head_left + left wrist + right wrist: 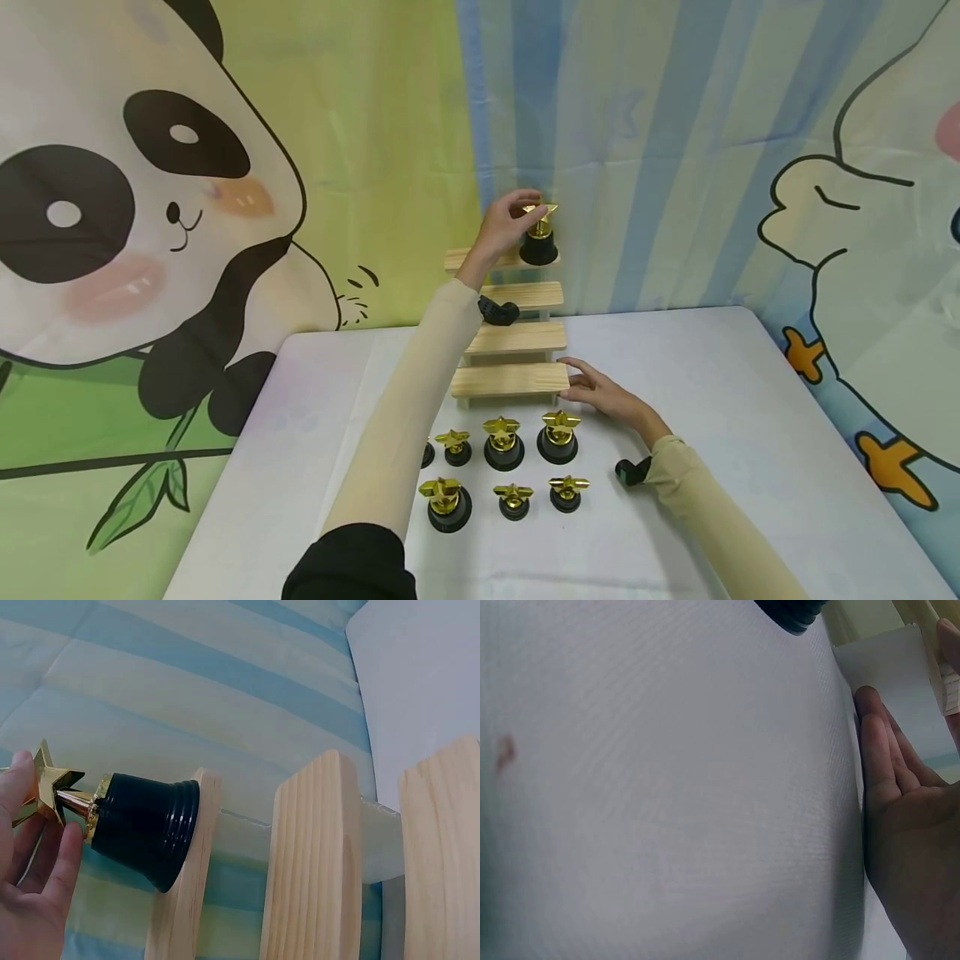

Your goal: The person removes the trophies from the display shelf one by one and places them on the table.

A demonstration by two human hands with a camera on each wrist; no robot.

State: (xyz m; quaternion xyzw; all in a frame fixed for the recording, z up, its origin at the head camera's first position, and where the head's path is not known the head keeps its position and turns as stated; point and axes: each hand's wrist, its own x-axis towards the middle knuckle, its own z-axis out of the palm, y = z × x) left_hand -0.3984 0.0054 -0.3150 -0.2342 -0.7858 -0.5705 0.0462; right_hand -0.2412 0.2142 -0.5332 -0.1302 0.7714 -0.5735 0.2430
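Observation:
At the top of a wooden stepped shelf (517,336), my left hand (504,225) pinches a trophy (538,248) by its gold star. In the left wrist view, this trophy (146,829) has a black cup-shaped base, its underside right at the top step (184,900). My left thumb and fingers (52,881) lie around the star. Low down, my right hand (603,396) is at the right end of the lowest step, fingertips by its edge. The right wrist view shows that hand (911,817) with fingers extended beside the shelf's pale side panel (892,682).
On the white-covered table (660,358), several gold-star trophies with black bases, among them a larger one (503,450) and a smaller one (513,504), stand in two rows before the shelf. A printed curtain (390,167) hangs behind. My left forearm partly covers the leftmost trophy.

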